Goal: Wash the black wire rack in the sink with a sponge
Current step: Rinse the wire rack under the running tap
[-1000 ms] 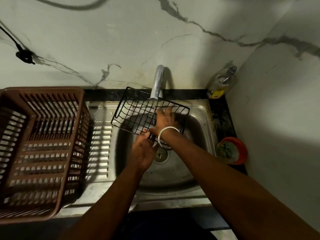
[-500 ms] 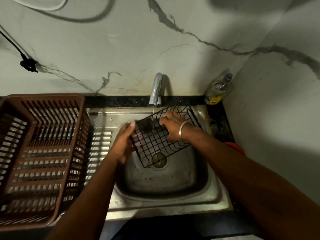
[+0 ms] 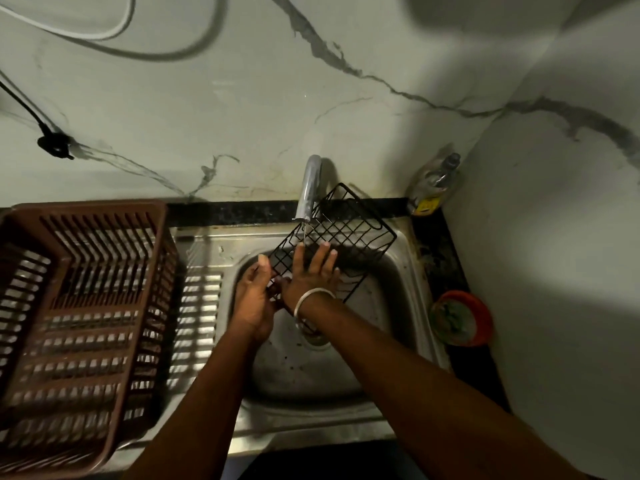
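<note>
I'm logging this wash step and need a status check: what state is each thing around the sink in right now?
black wire rack: tilted over the sink, held under the tap.
tap: thin stream running.
left hand: grips the rack's near corner.
right hand: flat, fingers spread on the rack.
sink: not filled.
brown basket: upright beside the sink.
bottle: upright, capped.
</note>
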